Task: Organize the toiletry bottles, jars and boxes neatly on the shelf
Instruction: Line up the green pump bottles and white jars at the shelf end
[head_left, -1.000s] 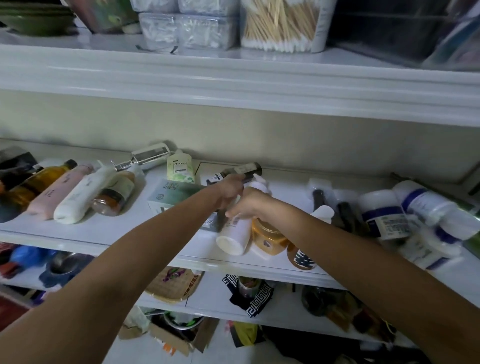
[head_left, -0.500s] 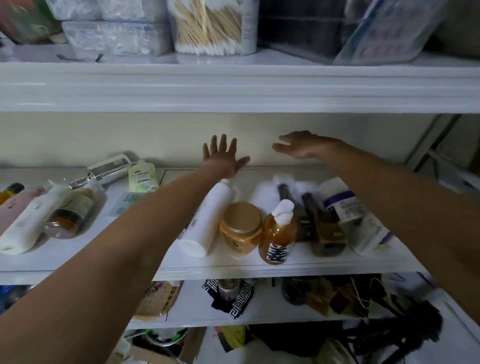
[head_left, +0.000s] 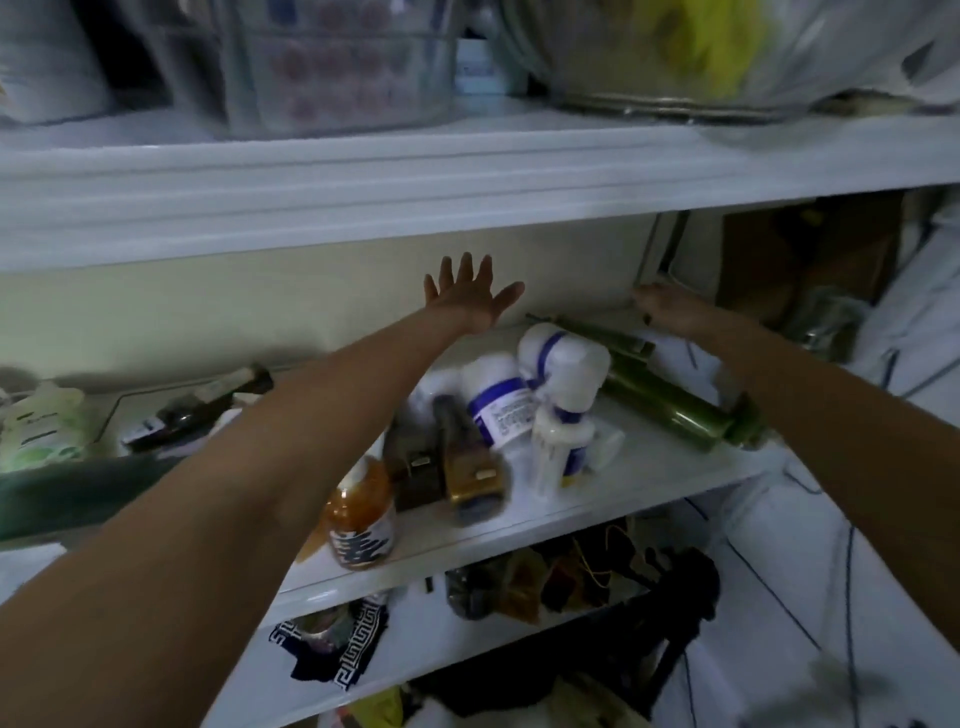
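My left hand (head_left: 467, 299) hovers with fingers spread above the back of the white shelf (head_left: 649, 483), holding nothing. My right hand (head_left: 670, 309) reaches to the shelf's far right corner, over the ends of the lying green bottles (head_left: 670, 410); its fingers are blurred. White bottles with blue bands (head_left: 519, 395) lie heaped between my arms. An amber pump bottle (head_left: 361, 519) stands at the front edge beside my left forearm. Two dark brown bottles with gold caps (head_left: 457, 462) lie next to it. A dark bottle (head_left: 208, 405) and a green-labelled pouch (head_left: 39, 421) lie further left.
The shelf above (head_left: 467, 171) carries clear plastic containers (head_left: 332, 67) and a bag. The shelf below holds a black patterned cloth (head_left: 332, 654) and dark clutter (head_left: 561, 577). A white side panel with thin cords (head_left: 852, 571) closes off the right.
The view has swung right and nearer. Both hands stay raised and open-fingered; the right hand has reached further toward the right corner, over the green bottles now in sight.
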